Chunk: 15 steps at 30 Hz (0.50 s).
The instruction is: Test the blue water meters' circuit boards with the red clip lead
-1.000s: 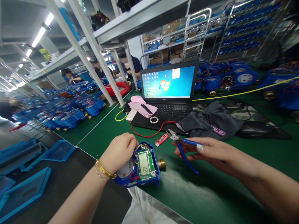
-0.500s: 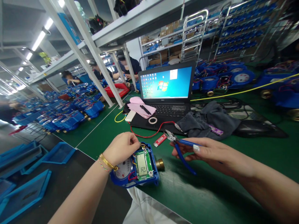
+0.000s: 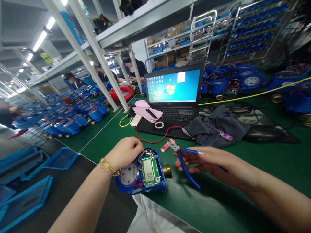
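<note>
A blue water meter lies on the bench, its circuit board and small display uncovered and a brass fitting on its right. At the meter's upper edge my left hand has its fingers closed beside the coloured wires. What they pinch is hidden. My right hand grips blue-handled wire cutters, apart from the meter. The jaws are parted and point up and left, in front of a red and white packet.
Behind stands an open laptop with pink paper and pens on it. A grey cloth lies right of it, and a red cable runs in front. Several blue meters crowd the left bench. Blue trays sit lower left.
The wire cutters and my right hand have moved slightly left and down, and the jaws now overlap the packet. My left hand has shifted a little left, its fingers more curled.
</note>
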Each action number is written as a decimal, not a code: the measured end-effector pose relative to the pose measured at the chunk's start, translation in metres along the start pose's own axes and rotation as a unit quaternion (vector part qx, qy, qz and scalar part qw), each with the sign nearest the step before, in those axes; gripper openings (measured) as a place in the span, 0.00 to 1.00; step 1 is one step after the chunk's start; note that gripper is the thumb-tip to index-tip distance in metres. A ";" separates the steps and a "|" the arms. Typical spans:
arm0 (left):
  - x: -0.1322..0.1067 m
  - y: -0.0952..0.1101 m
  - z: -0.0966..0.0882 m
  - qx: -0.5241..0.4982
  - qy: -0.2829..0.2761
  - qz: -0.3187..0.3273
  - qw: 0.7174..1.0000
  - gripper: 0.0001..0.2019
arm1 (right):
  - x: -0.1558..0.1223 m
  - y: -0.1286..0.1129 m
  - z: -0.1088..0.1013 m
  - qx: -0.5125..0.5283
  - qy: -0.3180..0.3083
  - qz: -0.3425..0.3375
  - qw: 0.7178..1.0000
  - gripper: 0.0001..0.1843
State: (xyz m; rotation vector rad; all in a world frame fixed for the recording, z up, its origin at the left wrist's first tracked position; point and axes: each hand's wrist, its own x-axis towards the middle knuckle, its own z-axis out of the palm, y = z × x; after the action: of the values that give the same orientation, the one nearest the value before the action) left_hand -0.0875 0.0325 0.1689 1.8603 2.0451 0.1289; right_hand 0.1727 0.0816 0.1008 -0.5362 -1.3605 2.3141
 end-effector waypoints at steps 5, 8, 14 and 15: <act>0.001 0.003 -0.003 0.010 -0.013 0.000 1.000 0.13 | -0.002 -0.002 0.000 -0.017 0.006 0.014 1.000 0.26; 0.003 0.004 -0.003 0.024 -0.008 -0.008 1.000 0.12 | -0.002 -0.003 0.001 -0.024 0.007 0.016 1.000 0.26; 0.009 0.007 0.002 0.019 -0.022 -0.010 1.000 0.09 | 0.000 0.000 0.000 -0.029 0.009 0.009 1.000 0.26; 0.009 0.008 0.003 0.013 -0.023 -0.008 1.000 0.08 | 0.000 0.000 0.001 -0.028 0.008 0.008 1.000 0.26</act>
State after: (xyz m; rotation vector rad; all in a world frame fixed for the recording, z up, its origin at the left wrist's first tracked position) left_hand -0.0801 0.0417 0.1670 1.8441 2.0408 0.0544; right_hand 0.1721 0.0812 0.1008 -0.5835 -1.4227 2.2856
